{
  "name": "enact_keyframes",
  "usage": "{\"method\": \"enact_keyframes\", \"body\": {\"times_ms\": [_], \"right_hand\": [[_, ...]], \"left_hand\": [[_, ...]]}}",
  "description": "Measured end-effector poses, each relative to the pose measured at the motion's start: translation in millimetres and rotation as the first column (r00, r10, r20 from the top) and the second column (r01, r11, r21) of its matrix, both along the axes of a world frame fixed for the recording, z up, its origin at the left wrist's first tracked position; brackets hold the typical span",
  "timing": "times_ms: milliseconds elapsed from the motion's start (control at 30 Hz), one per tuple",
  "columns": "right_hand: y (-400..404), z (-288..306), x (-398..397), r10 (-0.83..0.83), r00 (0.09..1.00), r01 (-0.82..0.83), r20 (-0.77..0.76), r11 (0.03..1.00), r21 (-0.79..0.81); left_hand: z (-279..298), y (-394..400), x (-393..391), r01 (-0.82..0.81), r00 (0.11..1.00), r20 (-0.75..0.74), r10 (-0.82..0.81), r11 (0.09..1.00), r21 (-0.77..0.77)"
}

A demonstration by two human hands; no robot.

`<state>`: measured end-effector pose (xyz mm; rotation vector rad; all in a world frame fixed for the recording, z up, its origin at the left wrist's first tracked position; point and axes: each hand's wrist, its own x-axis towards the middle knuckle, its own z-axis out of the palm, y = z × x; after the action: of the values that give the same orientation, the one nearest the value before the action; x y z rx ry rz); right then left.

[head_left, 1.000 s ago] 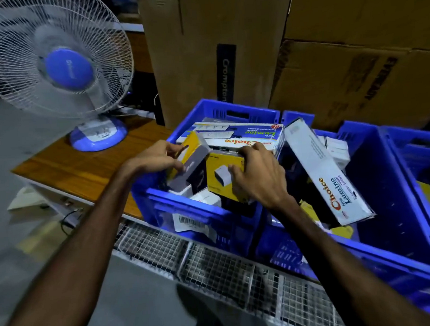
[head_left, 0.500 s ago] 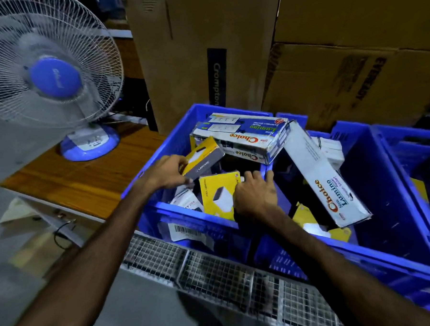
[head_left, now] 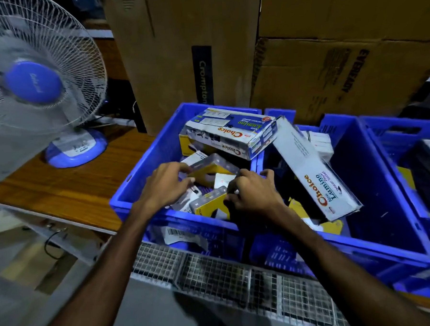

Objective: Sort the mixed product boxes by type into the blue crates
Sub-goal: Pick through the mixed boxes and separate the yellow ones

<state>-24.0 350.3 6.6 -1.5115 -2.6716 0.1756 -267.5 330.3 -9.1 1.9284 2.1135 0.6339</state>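
Hands dig in the left blue crate (head_left: 144, 171). Left hand (head_left: 165, 184) curls its fingers on a small yellow box (head_left: 210, 168) — right hand (head_left: 254, 193) pinches another yellow box (head_left: 208, 204) at 6 o'clock from it. Long white boxes (head_left: 232, 134) lie at 12 o'clock.

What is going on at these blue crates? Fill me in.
A person is sorting small boxes in the left blue plastic crate. The left hand grips a yellow and grey small box, while the right hand grips another yellow and grey small box nearer the front wall. A long white Choice carton lies across the back of that crate, and a second long white Choice carton leans in the middle blue crate.
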Motion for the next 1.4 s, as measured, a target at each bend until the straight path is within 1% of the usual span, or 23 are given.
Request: {"method": "enact_keyframes", "body": {"times_ms": [67, 167, 233, 333, 400, 467, 633, 733, 800, 900, 967, 1033, 1133, 1200, 1267, 1300, 1400], "right_hand": [[-1, 2, 12, 0.037, 0.992, -0.043, -0.124, 0.998, -0.050], [-8, -2, 33, 0.064, 0.932, -0.104, -0.357, 0.990, -0.094], [-15, -7, 49, 0.066, 0.882, -0.113, -0.466, 0.991, -0.073], [-28, -8, 74, 0.017, 0.824, -0.048, -0.566, 0.998, -0.040], [-36, -9, 88, -0.034, 0.798, -0.004, -0.602, 0.998, -0.062], [-43, -12, 104, -0.095, 0.781, 0.042, -0.618, 0.994, -0.099], [-59, -15, 129, -0.206, 0.735, 0.141, -0.647, 0.978, -0.151], [-55, -11, 126, -0.195, 0.738, 0.120, -0.646, 0.980, -0.158], [-44, -5, 116, -0.140, 0.751, 0.073, -0.645, 0.989, -0.130], [-18, 11, 88, -0.034, 0.802, 0.004, -0.597, 0.999, -0.051], [2, 21, 63, 0.031, 0.825, -0.055, -0.564, 0.998, -0.026], [20, 27, 40, 0.102, 0.863, -0.114, -0.495, 0.993, 0.006], [43, 29, 10, 0.206, 0.945, -0.197, -0.256, 0.979, 0.060], [58, 22, -6, 0.244, 0.968, -0.240, -0.055, 0.968, 0.068], [68, 12, -20, 0.226, 0.963, -0.233, 0.146, 0.972, 0.030], [72, 6, -24, 0.205, 0.954, -0.212, 0.219, 0.977, 0.010], [75, -7, -34, 0.150, 0.923, -0.160, 0.353, 0.987, 0.000]], "left_hand": [[5, -11, 16, 0.041, 0.993, 0.107, -0.047, 0.998, 0.056], [3, -22, 39, 0.125, 0.960, 0.234, -0.154, 0.983, 0.135], [-1, -27, 55, 0.178, 0.941, 0.255, -0.221, 0.968, 0.178], [-7, -33, 78, 0.220, 0.914, 0.290, -0.284, 0.947, 0.233], [-9, -37, 91, 0.250, 0.893, 0.302, -0.335, 0.925, 0.286], [-10, -39, 104, 0.299, 0.875, 0.278, -0.396, 0.894, 0.332], [-16, -37, 118, 0.330, 0.859, 0.274, -0.432, 0.877, 0.349], [-11, -33, 102, 0.270, 0.875, 0.287, -0.389, 0.885, 0.378], [-5, -30, 77, 0.183, 0.909, 0.300, -0.290, 0.923, 0.339], [2, -21, 33, 0.111, 0.948, 0.272, -0.166, 0.972, 0.206], [5, -11, 7, 0.105, 0.974, 0.190, -0.126, 0.988, 0.117], [5, 2, -13, 0.123, 0.987, 0.107, -0.121, 0.992, -0.004], [3, 15, -28, 0.209, 0.978, 0.061, -0.200, 0.945, -0.251], [0, 18, -28, 0.270, 0.963, 0.097, -0.252, 0.898, -0.348], [-4, 18, -23, 0.337, 0.941, 0.173, -0.290, 0.848, -0.410], [-6, 18, -20, 0.369, 0.929, 0.183, -0.321, 0.820, -0.436], [-13, 21, -16, 0.436, 0.892, 0.110, -0.439, 0.770, -0.465]]}}
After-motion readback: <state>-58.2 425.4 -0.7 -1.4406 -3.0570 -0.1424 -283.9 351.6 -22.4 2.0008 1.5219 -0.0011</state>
